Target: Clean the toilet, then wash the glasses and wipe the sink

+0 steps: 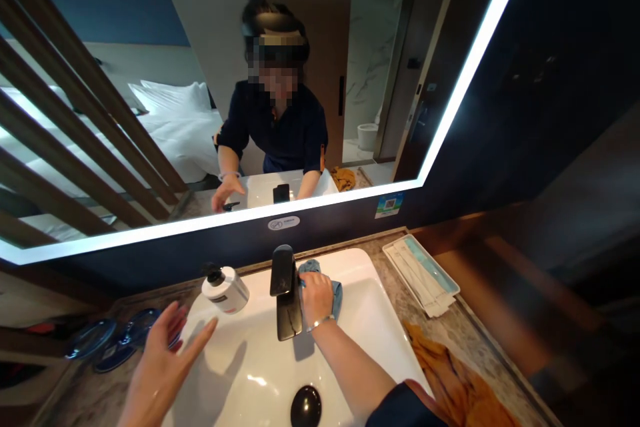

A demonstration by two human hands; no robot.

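Observation:
My right hand [317,297] is closed on a blue cloth [337,299] beside the black faucet [289,307], at the back rim of the white sink [367,303]. Parts of the cloth show behind and to the right of my fingers. Over the sink's left side, my left hand [173,353] is held with thumb and fingers spread and nothing between them. Just beyond it, a white pump bottle [227,290] with a black top stands on the sink's back left corner.
An orange-brown cloth [455,373] lies on the right counter, below a tray [423,273] of packets. Blue glass items [117,340] sit on the left counter. A lit mirror [285,120] hangs behind the sink. The black drain [306,405] is near the bottom edge.

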